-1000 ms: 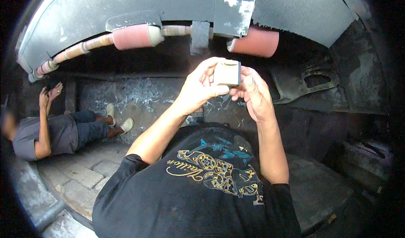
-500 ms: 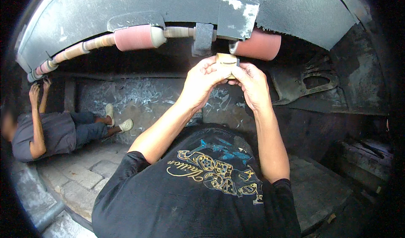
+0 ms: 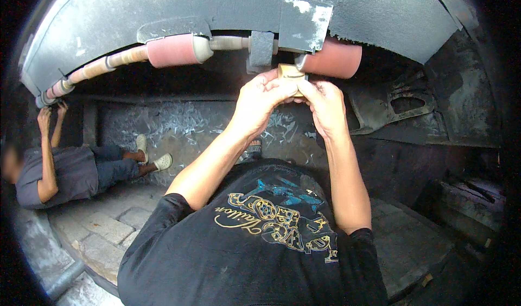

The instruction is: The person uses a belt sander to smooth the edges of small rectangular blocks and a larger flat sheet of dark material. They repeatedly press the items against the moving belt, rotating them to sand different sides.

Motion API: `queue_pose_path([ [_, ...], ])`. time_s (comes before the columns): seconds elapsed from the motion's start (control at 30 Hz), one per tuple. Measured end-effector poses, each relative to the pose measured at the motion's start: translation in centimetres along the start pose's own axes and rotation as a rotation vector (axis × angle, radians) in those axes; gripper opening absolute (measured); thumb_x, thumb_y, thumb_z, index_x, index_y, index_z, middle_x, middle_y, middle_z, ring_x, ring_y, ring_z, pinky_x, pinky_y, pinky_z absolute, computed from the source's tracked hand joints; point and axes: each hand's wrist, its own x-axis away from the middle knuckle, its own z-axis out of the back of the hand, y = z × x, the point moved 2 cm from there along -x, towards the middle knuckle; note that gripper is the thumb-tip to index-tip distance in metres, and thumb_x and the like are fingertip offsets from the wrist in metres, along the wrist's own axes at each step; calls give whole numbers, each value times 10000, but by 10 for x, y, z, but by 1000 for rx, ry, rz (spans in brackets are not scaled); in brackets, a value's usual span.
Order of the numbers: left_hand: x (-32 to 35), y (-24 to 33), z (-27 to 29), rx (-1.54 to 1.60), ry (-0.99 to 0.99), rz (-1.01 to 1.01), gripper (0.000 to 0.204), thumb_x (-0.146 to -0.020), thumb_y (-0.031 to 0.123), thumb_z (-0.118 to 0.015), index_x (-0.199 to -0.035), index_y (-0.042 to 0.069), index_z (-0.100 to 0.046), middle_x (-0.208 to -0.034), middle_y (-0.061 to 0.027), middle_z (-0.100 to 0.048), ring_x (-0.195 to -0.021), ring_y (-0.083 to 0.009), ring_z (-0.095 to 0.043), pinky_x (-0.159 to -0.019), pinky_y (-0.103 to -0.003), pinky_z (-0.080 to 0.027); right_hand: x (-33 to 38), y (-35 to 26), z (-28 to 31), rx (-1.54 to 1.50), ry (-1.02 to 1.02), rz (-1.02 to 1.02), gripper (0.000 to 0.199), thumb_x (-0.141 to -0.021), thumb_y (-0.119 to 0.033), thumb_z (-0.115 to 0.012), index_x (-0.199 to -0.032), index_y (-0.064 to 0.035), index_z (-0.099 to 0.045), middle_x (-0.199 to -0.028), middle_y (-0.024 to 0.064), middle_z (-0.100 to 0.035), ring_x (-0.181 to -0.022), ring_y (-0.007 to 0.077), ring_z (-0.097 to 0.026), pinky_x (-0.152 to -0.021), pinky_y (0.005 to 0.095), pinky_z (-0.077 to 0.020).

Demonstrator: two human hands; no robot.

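A small yellowish, metal-looking piece (image 3: pixel 291 71) with a dark slot or line across it is pinched between both my hands. My left hand (image 3: pixel 264 97) closes its fingers and thumb on the left side of it. From the right, my right hand (image 3: pixel 325 102) grips the same piece, its thumb near the other thumb. The piece's upper edge is right by the left end of a red abrasive drum (image 3: pixel 336 59); whether they touch I cannot tell. My fingertips behind the piece are mostly hidden.
A long shaft (image 3: pixel 116 60) carries a second red drum (image 3: pixel 172 51) to the left. A grey block (image 3: pixel 261 48) and metal plate (image 3: pixel 306 23) hang close above my hands. At far left a co-worker (image 3: pixel 57 173) reaches to the shaft's end. Scraps (image 3: pixel 184 124) litter the floor.
Both my hands have risen slightly, bringing the yellowish piece up toward the red drum. A sandalled foot now shows beside my left forearm. My grip looks the same.
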Motion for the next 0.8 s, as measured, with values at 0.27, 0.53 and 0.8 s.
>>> queue_pose_path([
  [0.27, 14, -4, 2, -104, -32, -214, 596, -849, 16, -734, -1373, -51, -461, -1206, -137, -627, -1092, -173, -624, -938, -300, -527, 26, -6, -3, -32, -2, 241, 502, -874, -158, -752, -1261, 95, -557, -1141, 143, -668, -984, 171, -653, -826, 287, -540],
  [0.53, 23, -7, 8, -69, -20, -53, 647, -860, 79, -742, -1413, -17, -419, -1269, -127, -595, -1126, -187, -602, -949, -324, -512, 36, -8, -3, 14, -15, 0, 406, -941, -184, -675, -1243, 64, -567, -1055, 122, -664, -822, 142, -648, -669, 265, -542],
  [0.8, 4, -5, 6, 34, 14, 71, 405, -896, 163, -724, -1229, -16, -578, -1133, -80, -656, -1058, -173, -630, -940, -328, -505, 7, -2, 1, -46, 33, -32, 295, -947, -155, -663, -1142, 62, -627, -983, 112, -684, -822, 157, -671, -726, 275, -547],
])
